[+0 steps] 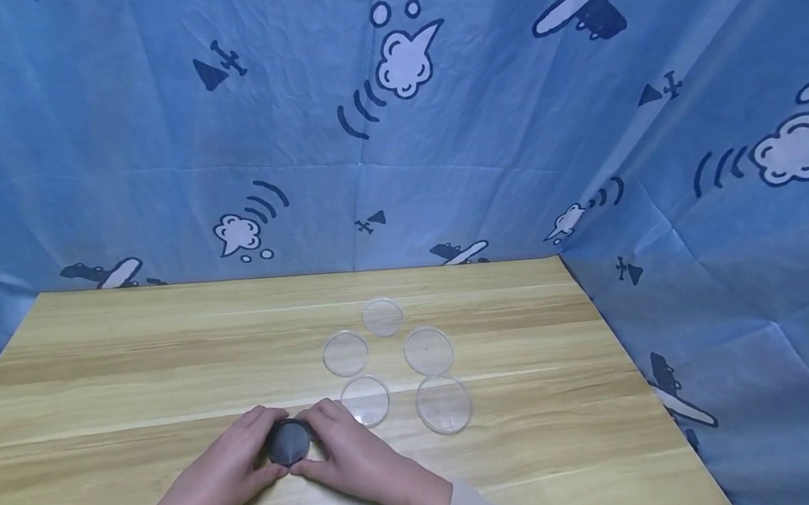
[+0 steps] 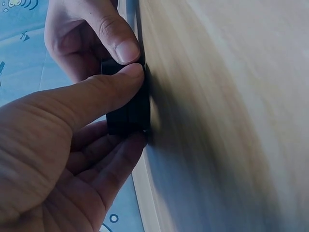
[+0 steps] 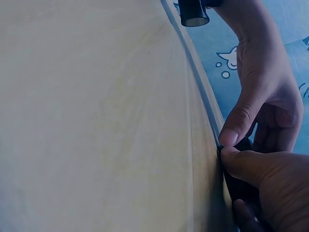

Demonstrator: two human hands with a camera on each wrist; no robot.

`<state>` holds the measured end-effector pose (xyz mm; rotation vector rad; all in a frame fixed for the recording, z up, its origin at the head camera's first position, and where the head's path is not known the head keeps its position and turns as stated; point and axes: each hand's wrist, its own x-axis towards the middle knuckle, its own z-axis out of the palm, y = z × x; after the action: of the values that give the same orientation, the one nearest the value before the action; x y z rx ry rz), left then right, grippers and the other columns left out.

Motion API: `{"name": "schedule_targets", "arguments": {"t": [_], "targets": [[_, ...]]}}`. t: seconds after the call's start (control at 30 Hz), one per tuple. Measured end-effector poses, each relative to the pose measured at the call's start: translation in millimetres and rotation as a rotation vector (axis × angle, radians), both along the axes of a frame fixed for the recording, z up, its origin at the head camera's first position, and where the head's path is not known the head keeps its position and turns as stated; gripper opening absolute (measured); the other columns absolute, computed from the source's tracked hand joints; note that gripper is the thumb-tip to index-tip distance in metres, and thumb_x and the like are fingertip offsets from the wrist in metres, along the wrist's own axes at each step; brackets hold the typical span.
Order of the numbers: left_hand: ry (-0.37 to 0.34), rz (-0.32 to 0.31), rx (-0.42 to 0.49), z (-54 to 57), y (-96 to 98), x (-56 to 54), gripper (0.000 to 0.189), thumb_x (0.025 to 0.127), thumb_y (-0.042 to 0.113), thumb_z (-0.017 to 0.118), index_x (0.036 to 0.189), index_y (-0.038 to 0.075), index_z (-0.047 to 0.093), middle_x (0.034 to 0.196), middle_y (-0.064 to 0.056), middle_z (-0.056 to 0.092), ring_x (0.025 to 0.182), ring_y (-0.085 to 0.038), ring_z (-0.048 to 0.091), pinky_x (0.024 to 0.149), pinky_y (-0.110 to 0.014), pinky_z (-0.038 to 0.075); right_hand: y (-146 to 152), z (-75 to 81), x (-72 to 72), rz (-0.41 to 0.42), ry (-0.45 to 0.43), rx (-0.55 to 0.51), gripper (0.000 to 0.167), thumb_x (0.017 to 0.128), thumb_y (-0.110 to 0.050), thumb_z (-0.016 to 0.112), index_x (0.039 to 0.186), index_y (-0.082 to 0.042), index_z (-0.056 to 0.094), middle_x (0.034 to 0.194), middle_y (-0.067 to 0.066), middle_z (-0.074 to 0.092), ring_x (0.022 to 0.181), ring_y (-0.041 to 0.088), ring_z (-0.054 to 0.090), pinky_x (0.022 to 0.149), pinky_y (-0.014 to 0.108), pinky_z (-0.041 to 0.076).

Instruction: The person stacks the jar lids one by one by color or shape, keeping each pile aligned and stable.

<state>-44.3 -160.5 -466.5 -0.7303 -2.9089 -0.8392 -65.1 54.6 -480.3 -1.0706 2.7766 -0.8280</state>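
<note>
A small black round piece (image 1: 288, 442), like a short cylinder with a dark glossy top, sits near the front of the table. My left hand (image 1: 239, 456) grips its left side, and my right hand (image 1: 355, 451) grips the right. Both thumbs meet at its near edge, while the fingers curl round the far side. In the left wrist view its black side wall (image 2: 128, 116) shows between thumb and fingers, low against the tabletop. The right wrist view shows the right thumb (image 3: 244, 162) pressed beside the left thumb (image 3: 234, 133), with most of the piece hidden.
Several clear round discs lie beyond and right of my hands; the nearest clear disc (image 1: 366, 401) is right by my right fingers. Another clear disc (image 1: 444, 405) lies farther right. A blue printed cloth (image 1: 298, 135) hangs behind the wooden table (image 1: 139, 380) and along its right side.
</note>
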Motion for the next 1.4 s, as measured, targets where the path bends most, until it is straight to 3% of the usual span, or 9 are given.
{"name": "schedule_targets", "arguments": {"t": [0.33, 0.63, 0.9, 1.03, 1.27, 1.4], "targets": [[-0.024, 0.007, -0.019, 0.1, 0.5, 1.3, 0.055, 0.078, 0.02, 0.091, 0.125, 0.006, 0.065, 0.113, 0.001, 0.068, 0.102, -0.012, 0.065, 0.089, -0.037, 0.058, 1, -3.0, 0.2, 0.004, -0.017, -0.008, 0.05, 0.092, -0.039, 0.081, 0.133, -0.017, 0.062, 0.122, -0.003, 0.063, 0.115, 0.006, 0.056, 0.101, 0.017, 0.051], [-0.082, 0.03, -0.041, 1.2, -1.1, 2.7, 0.054, 0.08, 0.02, 0.09, 0.126, 0.008, 0.065, 0.112, 0.004, 0.066, 0.103, -0.008, 0.063, 0.088, -0.034, 0.058, 1, -2.1, -0.2, 0.015, -0.097, -0.017, 0.056, 0.094, -0.042, 0.078, 0.141, -0.016, 0.059, 0.127, -0.003, 0.061, 0.119, 0.005, 0.054, 0.103, 0.019, 0.051], [-0.016, 0.041, -0.04, 0.1, 1.8, 4.0, 0.054, 0.078, 0.017, 0.091, 0.125, 0.007, 0.065, 0.112, 0.004, 0.066, 0.104, -0.01, 0.063, 0.091, -0.037, 0.058, 13, 0.1, 5.5, -0.008, -0.151, -0.052, 0.064, 0.095, -0.042, 0.077, 0.146, -0.012, 0.054, 0.127, -0.002, 0.057, 0.11, 0.0, 0.05, 0.096, 0.016, 0.05], [-0.009, 0.049, -0.042, 0.4, 2.4, 4.4, 0.054, 0.078, 0.017, 0.091, 0.125, 0.007, 0.064, 0.113, 0.004, 0.065, 0.105, -0.01, 0.063, 0.092, -0.038, 0.058, 18, 4.8, 10.0, -0.002, -0.182, -0.034, 0.067, 0.097, -0.047, 0.073, 0.15, -0.013, 0.051, 0.131, -0.004, 0.055, 0.114, -0.001, 0.049, 0.099, 0.017, 0.05], [-0.003, 0.037, -0.042, 0.8, 2.0, 3.7, 0.055, 0.078, 0.019, 0.091, 0.125, 0.007, 0.065, 0.112, 0.004, 0.066, 0.104, -0.011, 0.063, 0.092, -0.038, 0.058, 27, 12.0, 14.6, 0.019, -0.166, -0.03, 0.068, 0.099, -0.052, 0.068, 0.151, -0.014, 0.05, 0.134, -0.004, 0.055, 0.118, -0.001, 0.052, 0.104, 0.021, 0.051], [0.018, 0.035, -0.033, 0.0, 1.8, 3.7, 0.055, 0.077, 0.02, 0.092, 0.124, 0.008, 0.065, 0.111, 0.005, 0.065, 0.102, -0.009, 0.062, 0.09, -0.036, 0.058, 36, 16.8, 11.0, 0.031, -0.102, -0.07, 0.065, 0.099, -0.049, 0.069, 0.15, -0.013, 0.05, 0.133, -0.003, 0.056, 0.115, 0.002, 0.054, 0.102, 0.02, 0.052]]}}
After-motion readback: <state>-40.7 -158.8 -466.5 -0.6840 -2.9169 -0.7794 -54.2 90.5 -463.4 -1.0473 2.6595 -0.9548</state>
